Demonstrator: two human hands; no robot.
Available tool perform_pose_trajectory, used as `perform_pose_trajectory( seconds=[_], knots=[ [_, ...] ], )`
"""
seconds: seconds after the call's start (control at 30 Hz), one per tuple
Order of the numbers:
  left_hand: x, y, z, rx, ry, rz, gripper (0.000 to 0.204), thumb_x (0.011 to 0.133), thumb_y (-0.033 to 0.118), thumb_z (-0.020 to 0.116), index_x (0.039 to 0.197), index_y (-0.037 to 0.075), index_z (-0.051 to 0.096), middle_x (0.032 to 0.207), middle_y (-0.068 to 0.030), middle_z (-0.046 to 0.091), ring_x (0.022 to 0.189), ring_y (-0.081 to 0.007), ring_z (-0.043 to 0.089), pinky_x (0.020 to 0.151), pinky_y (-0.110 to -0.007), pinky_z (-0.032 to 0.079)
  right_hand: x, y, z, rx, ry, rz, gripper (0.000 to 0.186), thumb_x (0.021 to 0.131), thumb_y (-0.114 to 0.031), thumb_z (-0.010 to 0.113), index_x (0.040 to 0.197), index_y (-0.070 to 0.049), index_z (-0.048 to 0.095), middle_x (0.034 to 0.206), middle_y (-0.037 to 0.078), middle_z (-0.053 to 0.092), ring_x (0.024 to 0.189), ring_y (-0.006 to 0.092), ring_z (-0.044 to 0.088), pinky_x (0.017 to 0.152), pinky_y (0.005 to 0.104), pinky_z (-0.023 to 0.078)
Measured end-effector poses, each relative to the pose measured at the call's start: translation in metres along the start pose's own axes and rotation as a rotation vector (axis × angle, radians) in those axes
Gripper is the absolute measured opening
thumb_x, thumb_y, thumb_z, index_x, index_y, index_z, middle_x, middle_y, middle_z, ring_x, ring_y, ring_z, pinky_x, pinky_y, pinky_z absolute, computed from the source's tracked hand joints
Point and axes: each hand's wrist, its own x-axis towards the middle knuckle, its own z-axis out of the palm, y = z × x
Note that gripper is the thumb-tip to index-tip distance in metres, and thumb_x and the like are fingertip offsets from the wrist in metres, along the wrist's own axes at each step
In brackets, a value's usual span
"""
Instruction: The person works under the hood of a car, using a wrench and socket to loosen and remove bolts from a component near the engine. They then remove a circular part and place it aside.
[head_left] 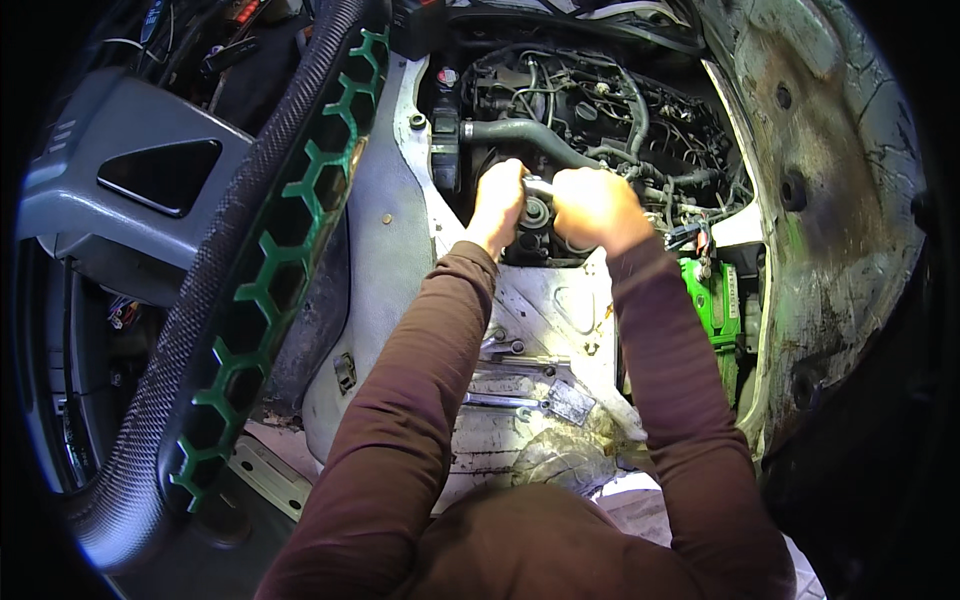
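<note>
My left hand is curled beside a round metal fitting in the engine bay; its fingertips are partly hidden and what they grip is unclear. A short silvery bar, apparently a tool handle, lies between my hands above that fitting. My right hand is closed on this bar, blurred and brightly lit. Behind them a thick grey hose runs across the engine.
Several wrenches lie on the white metal panel below my hands. A green battery sits at right, beside a worn padded cover. At left are a carbon-patterned steering wheel or trim with green honeycomb and dark dashboard.
</note>
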Motion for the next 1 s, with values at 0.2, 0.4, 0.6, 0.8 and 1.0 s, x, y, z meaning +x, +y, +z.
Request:
perform_pose_trajectory(
  seconds=[0.2, 0.4, 0.6, 0.8, 1.0],
  knots=[
    [-0.021, 0.029, 0.020, -0.074, -0.099, -0.270, 0.031, 0.100, 0.034, 0.053, 0.114, 0.011, 0.068, 0.069, -0.0004, 0.055, 0.054, -0.0123, 0.045, 0.053, -0.030, 0.040, 0.040, 0.041, 0.068, -0.001, -0.050, 0.273, 0.028, 0.098, -0.023, 0.060, 0.119, -0.014, 0.076, 0.123, 0.010, 0.076, 0.120, 0.0339, 0.070, 0.111, 0.0753, 0.031],
    [-0.003, 0.008, 0.010, 0.084, 0.056, 0.217, 0.022, 0.103, 0.025, 0.057, 0.105, 0.009, 0.072, 0.077, -0.0010, 0.063, 0.060, -0.0138, 0.054, 0.056, -0.032, 0.044, -0.001, -0.025, 0.003, -0.134, 0.081, 0.021, 0.020, 0.088, -0.019, 0.065, 0.094, -0.013, 0.083, 0.098, 0.010, 0.081, 0.088, 0.0283, 0.079, 0.072, 0.0475, 0.061],
    [-0.021, 0.039, 0.023, -0.064, -0.163, -0.359, 0.025, 0.099, 0.037, 0.053, 0.100, 0.016, 0.067, 0.067, -0.0008, 0.057, 0.055, -0.0154, 0.050, 0.056, -0.031, 0.042, 0.044, 0.051, 0.076, 0.066, -0.031, 0.263, 0.027, 0.100, -0.020, 0.056, 0.114, -0.017, 0.079, 0.121, 0.010, 0.077, 0.123, 0.0346, 0.068, 0.113, 0.0815, 0.024],
    [0.001, 0.022, 0.001, -0.180, 0.059, -0.269, 0.023, 0.100, 0.031, 0.056, 0.100, 0.010, 0.066, 0.079, -0.0035, 0.063, 0.064, -0.0169, 0.055, 0.062, -0.034, 0.047, 0.017, -0.028, 0.018, -0.142, 0.097, 0.106, 0.016, 0.089, -0.021, 0.064, 0.090, -0.014, 0.079, 0.091, 0.009, 0.079, 0.090, 0.0313, 0.077, 0.095, 0.0636, 0.049],
    [-0.014, 0.033, 0.005, -0.151, -0.087, -0.409, 0.030, 0.094, 0.042, 0.059, 0.091, 0.013, 0.067, 0.065, -0.0009, 0.058, 0.054, -0.0168, 0.052, 0.057, -0.033, 0.044, 0.040, 0.033, 0.027, 0.070, -0.132, 0.204, 0.023, 0.096, -0.021, 0.062, 0.107, -0.013, 0.081, 0.109, 0.015, 0.080, 0.107, 0.0334, 0.076, 0.107, 0.0777, 0.036]
  ],
)
